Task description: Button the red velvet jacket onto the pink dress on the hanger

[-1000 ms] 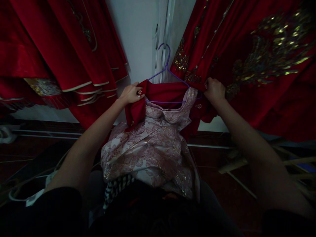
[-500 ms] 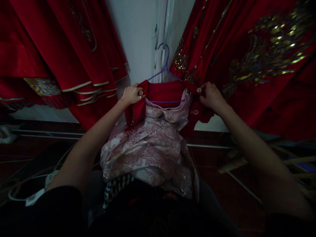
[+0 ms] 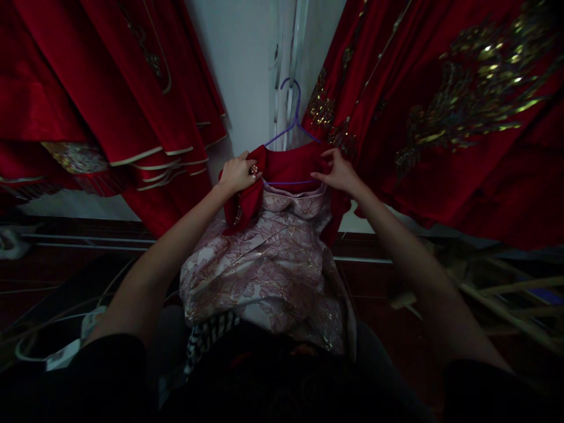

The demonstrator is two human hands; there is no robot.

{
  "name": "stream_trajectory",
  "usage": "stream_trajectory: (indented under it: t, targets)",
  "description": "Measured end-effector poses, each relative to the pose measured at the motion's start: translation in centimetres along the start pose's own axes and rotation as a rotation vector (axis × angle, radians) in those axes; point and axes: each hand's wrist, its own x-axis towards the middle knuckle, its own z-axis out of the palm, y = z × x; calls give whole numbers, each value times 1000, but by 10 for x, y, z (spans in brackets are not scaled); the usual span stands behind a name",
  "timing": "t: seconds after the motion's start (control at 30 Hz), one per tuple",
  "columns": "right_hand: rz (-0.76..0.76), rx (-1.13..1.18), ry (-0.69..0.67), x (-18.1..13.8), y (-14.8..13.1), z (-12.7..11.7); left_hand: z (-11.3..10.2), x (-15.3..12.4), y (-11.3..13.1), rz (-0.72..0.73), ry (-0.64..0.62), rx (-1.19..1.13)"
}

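Note:
A pink brocade dress (image 3: 277, 247) with a metallic floral pattern lies over my lap, its neckline toward the purple hanger (image 3: 297, 111). A red garment (image 3: 286, 164) surrounds the hanger and the top of the dress. On its left side, my left hand (image 3: 240, 174) grips the red cloth beside a beaded flower ornament (image 3: 253, 171). At the right shoulder, my right hand (image 3: 341, 173) touches the red cloth with thumb and forefinger apart. Its other fingers are partly hidden, and the right-hand ornaments do not show.
Red garments with pale trim (image 3: 171, 117) hang at the left. At the right hangs red cloth with gold sequins (image 3: 476, 100). A white wall (image 3: 247, 70) stands between them. Wooden bars (image 3: 506, 288) lie low at the right, and a white cable (image 3: 26, 352) at the lower left.
My right hand has moved left and inward, from the red garment's outspread right edge to its shoulder. The right edge is no longer held out. My left hand keeps its grip, almost in place.

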Motion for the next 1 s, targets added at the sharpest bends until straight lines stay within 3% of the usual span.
stream_trajectory:
  t: [0.13,0.3,0.43,0.6,0.7,0.87,1.0]
  targets:
    - [-11,100,114,4,-30,54,2,-5,4,-13,63,-41]
    - [-101,289,36,-15,-81,97,7,-6,-6,-7,165,-148]
    - [-141,301,0,-31,-79,85,8,-4,-13,28,295,-222]
    - [-182,268,60,-34,-52,55,7,-17,5,-151,457,-251]
    - [-152,366,-8,-33,-50,53,12,-24,28,-139,382,-353]
    - [-163,552,-107,-34,-61,71,30,-25,66,56,203,-615]
    - [-119,671,-127,-44,-59,81,46,-30,76,-2,223,-821]
